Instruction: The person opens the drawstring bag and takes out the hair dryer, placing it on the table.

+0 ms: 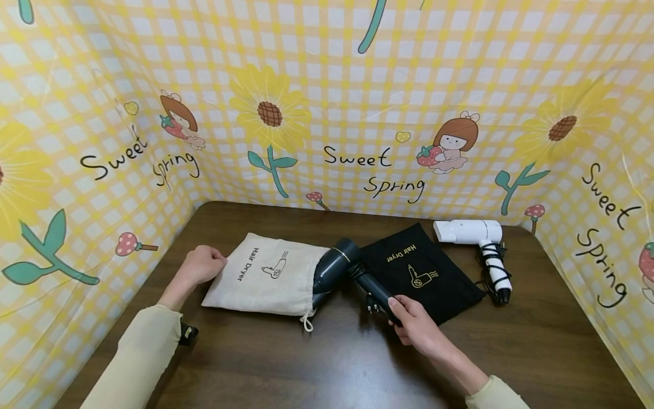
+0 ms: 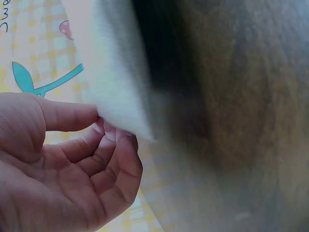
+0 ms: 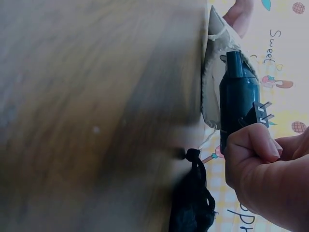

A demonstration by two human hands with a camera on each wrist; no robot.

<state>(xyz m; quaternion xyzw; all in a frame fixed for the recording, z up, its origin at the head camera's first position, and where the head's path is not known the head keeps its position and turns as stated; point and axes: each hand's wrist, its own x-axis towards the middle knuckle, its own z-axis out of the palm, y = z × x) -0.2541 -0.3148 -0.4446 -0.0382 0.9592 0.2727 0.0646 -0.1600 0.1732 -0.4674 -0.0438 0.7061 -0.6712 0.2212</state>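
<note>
A dark hair dryer [image 1: 334, 264] lies partly inside the mouth of a beige drawstring bag [image 1: 271, 278] printed "Hair Dryer". My right hand [image 1: 416, 324] grips its handle near the end, and the wrapped cord with its two-pin plug [image 3: 260, 114] shows above the fingers in the right wrist view. The nozzle end is hidden in the cloth. At the bag's closed end, my left hand [image 1: 204, 264] pinches the edge between thumb and fingertips; the left wrist view shows the cloth corner [image 2: 125, 111] in that pinch.
A black bag [image 1: 419, 272] with gold print lies flat just beyond the right hand. Further right, a white hair dryer [image 1: 470, 232] with its cord wound round the handle rests near the back edge of the brown table [image 1: 286, 369]. Checked fabric [image 1: 357, 102] hangs behind.
</note>
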